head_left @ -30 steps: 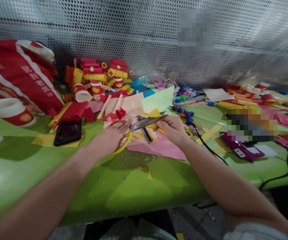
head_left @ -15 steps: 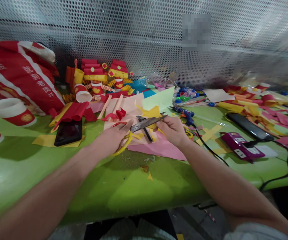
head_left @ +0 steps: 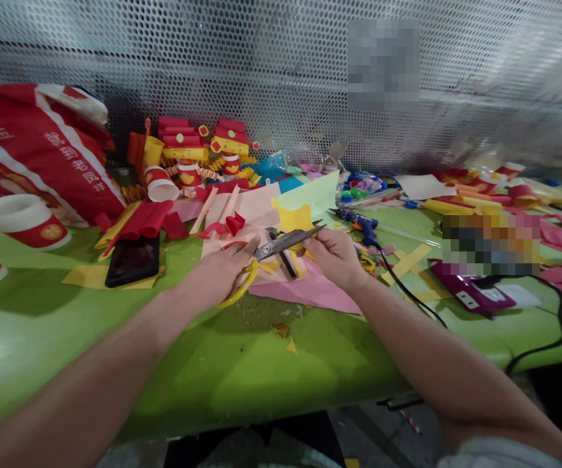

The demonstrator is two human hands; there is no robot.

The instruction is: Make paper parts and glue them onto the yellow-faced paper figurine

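In the middle of the head view, my left hand is closed on the handles of a pair of scissors. A yellow loop shows below that hand and a red curve above it. The blades point right and look nearly closed. My right hand pinches a piece of yellow paper beside the blade tips. The blades pass in front of the paper, and the fingertips partly hide its lower edge. Beneath lie a dark bar-shaped tool, a pink sheet and yellow scraps.
On the green table are a phone, paper cups, a blue glue gun with a black cord and a purple power strip. Paper-cup figures stand at the back, near a red bag.
The yellow paper has shifted and turned slightly above the blades; the thin strip curling from its left side no longer shows. Both hands stay almost in place.
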